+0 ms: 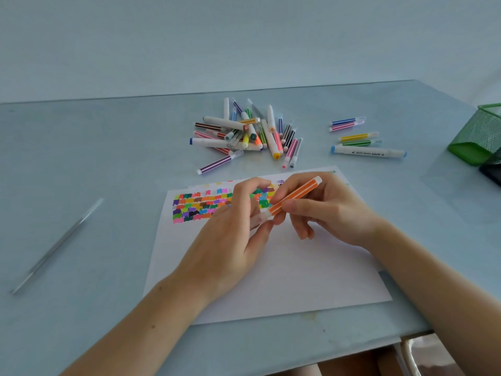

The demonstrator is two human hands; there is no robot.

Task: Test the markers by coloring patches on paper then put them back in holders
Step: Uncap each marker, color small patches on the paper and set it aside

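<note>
1. Head view, the hands: the right hand [322,210] grips the barrel of an orange marker [294,196] above the paper [284,275], which lies near the table's [108,158] front edge. The left hand [233,240] pinches its clear cap [257,221] at the marker's lower end, so both hands are closed on something; whether the cap is coming off or going on I cannot tell
2. Head view, risks: if the cap is pulled with a jerk, the tip may streak the fingers or the finished patches [203,206] right below. A cap only half pressed on would let the marker dry out. A dropped cap could roll off the near front edge
3. Head view, counts: one sheet of paper, bearing several rows of patches. One marker in hand. A pile of markers [244,134] towards the back edge, about two dozen, too tangled to count exactly. Five sorted markers [360,138] right of the pile. One green mesh holder [479,134] lying at the right edge, with a dark second holder [492,169] partly cut off beside it. One clear pen [57,245] near the left edge
</note>
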